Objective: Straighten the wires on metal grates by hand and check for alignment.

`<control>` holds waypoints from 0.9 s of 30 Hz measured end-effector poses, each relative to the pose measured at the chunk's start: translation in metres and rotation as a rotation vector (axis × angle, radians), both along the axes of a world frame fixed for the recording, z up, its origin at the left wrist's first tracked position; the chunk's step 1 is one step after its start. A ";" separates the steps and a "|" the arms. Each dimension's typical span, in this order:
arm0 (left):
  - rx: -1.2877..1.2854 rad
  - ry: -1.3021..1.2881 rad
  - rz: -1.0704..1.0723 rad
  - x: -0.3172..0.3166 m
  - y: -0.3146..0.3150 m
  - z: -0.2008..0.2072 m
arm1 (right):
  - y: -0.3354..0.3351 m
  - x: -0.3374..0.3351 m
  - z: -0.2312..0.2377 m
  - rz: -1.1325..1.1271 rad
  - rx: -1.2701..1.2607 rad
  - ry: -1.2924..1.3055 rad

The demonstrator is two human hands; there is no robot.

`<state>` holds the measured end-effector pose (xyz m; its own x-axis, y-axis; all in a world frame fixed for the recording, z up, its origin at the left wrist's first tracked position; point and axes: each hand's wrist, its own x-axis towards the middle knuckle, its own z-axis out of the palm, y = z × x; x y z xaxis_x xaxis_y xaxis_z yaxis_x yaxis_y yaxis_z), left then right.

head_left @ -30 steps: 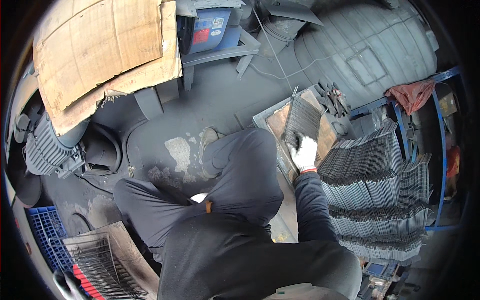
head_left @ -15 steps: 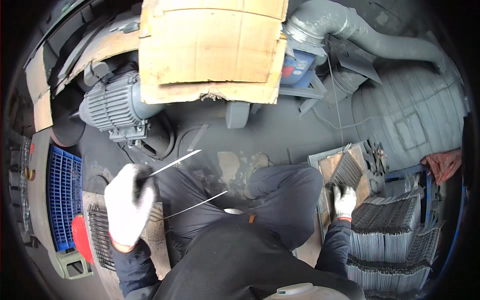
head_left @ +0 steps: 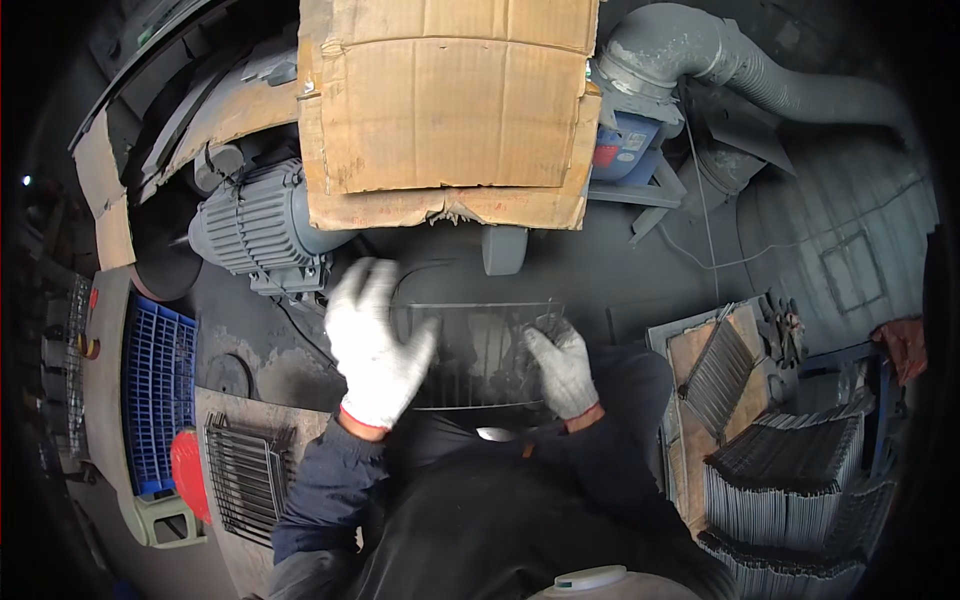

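Note:
A thin wire rack [head_left: 475, 408] is held over my lap, its bright rods blurred against the dark floor. My right hand [head_left: 565, 368], in a whitish glove, grips its right edge with the thumb on the near side. At the rack's left end, my gloved left hand [head_left: 378, 350] has thumb and fingers spread, smeared a little by motion. Whether its palm touches the rack I cannot tell. Another wire rack [head_left: 718, 370] lies on the board to my right. More dark racks [head_left: 243, 478] rest on the board to my left.
Tall stacks of wire racks [head_left: 775, 510] stand at the lower right. Ahead is a cardboard-covered machine [head_left: 450, 120] with a grey motor [head_left: 250, 225] on its left. A blue crate [head_left: 160, 395] and red round object [head_left: 188, 475] are at the left. A grey duct [head_left: 740, 65] curves at upper right.
My left hand has come inward from the left with the wire rack and opened. My right hand has left the right-hand board and now grips that rack's right edge.

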<state>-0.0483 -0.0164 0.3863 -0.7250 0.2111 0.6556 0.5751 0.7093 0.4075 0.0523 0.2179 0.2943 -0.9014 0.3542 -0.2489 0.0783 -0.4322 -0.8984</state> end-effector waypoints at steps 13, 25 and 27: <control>0.696 -1.267 -0.359 -0.036 0.062 -0.174 | 0.083 -0.030 -0.020 -0.115 0.083 -0.195; 0.667 -1.221 -0.370 -0.037 0.071 -0.151 | 0.073 -0.034 0.004 -0.160 0.106 -0.162; 0.519 -1.201 -0.346 -0.039 0.088 -0.173 | 0.095 -0.022 -0.018 -0.199 0.138 -0.224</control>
